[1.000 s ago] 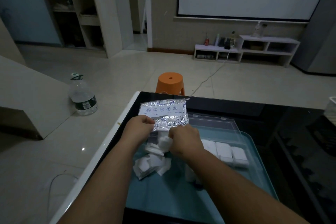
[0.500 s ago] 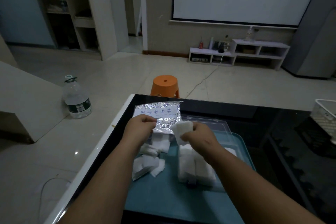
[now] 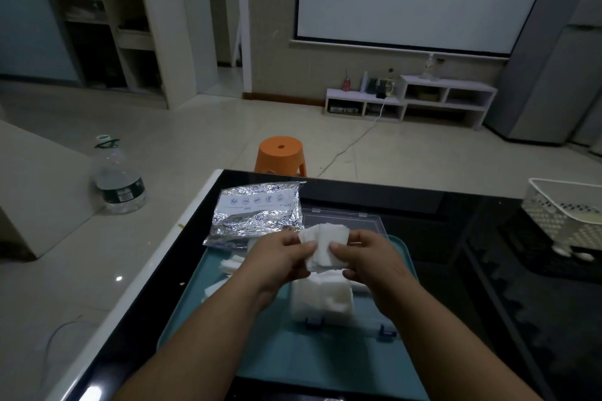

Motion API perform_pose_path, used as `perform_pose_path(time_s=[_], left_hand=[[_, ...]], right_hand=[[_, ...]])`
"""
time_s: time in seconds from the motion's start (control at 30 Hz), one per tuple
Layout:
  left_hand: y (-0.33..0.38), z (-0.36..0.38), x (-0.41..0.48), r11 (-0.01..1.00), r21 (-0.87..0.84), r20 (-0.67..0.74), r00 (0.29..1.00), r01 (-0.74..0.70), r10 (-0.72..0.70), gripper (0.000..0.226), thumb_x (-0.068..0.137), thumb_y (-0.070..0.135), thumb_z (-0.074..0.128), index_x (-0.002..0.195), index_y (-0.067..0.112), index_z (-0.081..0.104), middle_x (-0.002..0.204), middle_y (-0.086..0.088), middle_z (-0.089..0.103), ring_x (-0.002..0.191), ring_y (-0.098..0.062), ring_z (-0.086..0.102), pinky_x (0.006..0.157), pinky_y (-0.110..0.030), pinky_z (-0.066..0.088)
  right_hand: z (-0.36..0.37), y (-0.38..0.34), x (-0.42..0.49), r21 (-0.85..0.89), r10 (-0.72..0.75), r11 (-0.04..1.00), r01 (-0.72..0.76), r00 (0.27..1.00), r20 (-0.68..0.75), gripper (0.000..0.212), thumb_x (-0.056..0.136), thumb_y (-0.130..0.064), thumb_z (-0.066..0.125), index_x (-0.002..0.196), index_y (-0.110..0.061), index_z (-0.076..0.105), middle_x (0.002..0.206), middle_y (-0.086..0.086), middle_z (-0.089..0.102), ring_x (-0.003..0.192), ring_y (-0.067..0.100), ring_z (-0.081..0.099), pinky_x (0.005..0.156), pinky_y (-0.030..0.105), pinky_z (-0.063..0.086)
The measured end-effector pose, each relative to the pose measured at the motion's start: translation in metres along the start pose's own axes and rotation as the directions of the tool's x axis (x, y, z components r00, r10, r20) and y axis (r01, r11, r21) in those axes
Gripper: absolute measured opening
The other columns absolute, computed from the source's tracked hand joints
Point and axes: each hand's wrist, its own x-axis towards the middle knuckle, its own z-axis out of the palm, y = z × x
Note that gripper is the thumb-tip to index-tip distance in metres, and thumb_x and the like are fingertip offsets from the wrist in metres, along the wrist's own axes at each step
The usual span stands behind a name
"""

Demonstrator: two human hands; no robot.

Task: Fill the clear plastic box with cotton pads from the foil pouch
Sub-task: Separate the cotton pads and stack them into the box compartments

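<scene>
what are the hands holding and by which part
A stack of cotton pads, left hand pinching its left side, right hand its right side.

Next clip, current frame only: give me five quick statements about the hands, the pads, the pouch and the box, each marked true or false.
1. The left hand and the right hand together hold a bunch of cotton pads. True.
2. The left hand grips the foil pouch. False: the pouch lies flat beyond the hands and neither hand grips it.
3. The clear plastic box already has white pads in it. True.
4. The box sits on a red tray. False: it sits on a teal tray.
5. The orange stool stands on the table. False: it stands on the floor beyond the table's far edge.
</scene>
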Motion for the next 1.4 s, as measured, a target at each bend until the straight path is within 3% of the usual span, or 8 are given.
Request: perform_pose_path(time_s=[0.27,0.43,0.73,0.87,1.0,1.13,1.3,1.4], left_hand=[[-0.001,-0.001,-0.003,0.998,0.056,-0.082,0.996,-0.028,0.033,0.010,0.091,0.008,0.063,0.082,0.006,0.067,0.074,-0.008,0.065,0.060,-0.016,0.059,0.055,-0.024,0.054],[-0.002,0.004,0.003,0.995,0.090,-0.069,0.996,-0.043,0.049,0.009,0.092,0.003,0.060,0.092,0.000,0.068,0.086,-0.015,0.068,0.069,-0.022,0.063,0.055,-0.023,0.053],[0.001,0.003,0.012,0.991,0.121,-0.053,0.996,-0.061,0.068,0.011,0.091,0.001,0.060,0.095,-0.003,0.070,0.095,-0.024,0.071,0.075,-0.025,0.068,0.061,-0.028,0.058],[0.003,0.007,0.012,0.995,0.090,-0.051,0.997,-0.049,0.053,0.016,0.094,0.005,0.057,0.098,-0.006,0.068,0.102,-0.030,0.068,0.080,-0.031,0.066,0.069,-0.037,0.060],[0.008,0.008,0.009,1.000,-0.010,-0.042,0.999,-0.006,0.006,0.025,0.093,0.024,0.061,0.092,0.000,0.069,0.089,-0.020,0.072,0.074,-0.027,0.068,0.064,-0.034,0.059],[0.008,0.005,0.011,0.999,0.027,-0.081,0.996,-0.044,0.046,0.010,0.086,0.010,0.069,0.081,0.004,0.063,0.079,-0.015,0.068,0.067,-0.023,0.066,0.061,-0.030,0.058],[0.008,0.003,0.015,0.999,0.000,-0.134,0.990,-0.041,0.041,0.012,0.085,0.012,0.069,0.077,0.009,0.061,0.071,-0.008,0.065,0.061,-0.019,0.062,0.058,-0.029,0.053],[0.006,0.004,0.016,0.998,-0.013,-0.156,0.986,-0.067,0.064,0.013,0.085,0.023,0.069,0.086,0.010,0.065,0.082,-0.009,0.068,0.072,-0.022,0.061,0.068,-0.032,0.047]], right_hand=[[-0.001,-0.008,-0.002,-0.027,-0.084,0.996,0.084,0.996,-0.019,0.017,0.089,-0.011,0.066,0.106,-0.009,0.066,0.102,0.008,0.070,0.093,0.022,0.067,0.077,0.033,0.055],[-0.005,-0.005,0.001,-0.160,-0.154,0.977,0.138,0.984,-0.093,0.022,0.080,-0.017,0.077,0.099,-0.010,0.068,0.092,0.005,0.070,0.083,0.017,0.067,0.066,0.028,0.053],[0.001,-0.005,0.008,-0.405,-0.258,0.891,0.205,0.963,-0.079,0.013,0.084,-0.024,0.073,0.080,-0.030,0.063,0.083,-0.005,0.069,0.078,0.009,0.066,0.079,0.036,0.058],[0.001,-0.007,0.009,-0.387,-0.232,0.904,0.179,0.968,-0.093,0.013,0.081,-0.020,0.075,0.080,-0.027,0.064,0.083,-0.003,0.069,0.078,0.012,0.066,0.080,0.040,0.058],[0.003,-0.008,0.008,-0.358,-0.235,0.918,0.169,0.960,-0.151,0.028,0.075,-0.022,0.080,0.092,-0.018,0.058,0.089,0.001,0.064,0.083,0.018,0.064,0.076,0.038,0.058],[0.006,-0.008,0.009,-0.308,-0.234,0.932,0.189,0.966,-0.114,0.015,0.082,-0.019,0.073,0.090,-0.016,0.060,0.091,0.005,0.065,0.085,0.022,0.064,0.079,0.042,0.058],[0.010,-0.006,0.011,-0.125,-0.072,0.990,0.067,0.997,-0.034,0.021,0.087,-0.015,0.066,0.102,-0.014,0.051,0.098,0.012,0.064,0.085,0.025,0.068,0.075,0.039,0.059],[0.013,-0.008,0.009,0.032,-0.013,0.999,0.013,1.000,0.007,0.029,0.085,-0.004,0.068,0.103,-0.012,0.047,0.100,0.021,0.064,0.086,0.033,0.071,0.071,0.035,0.061]])
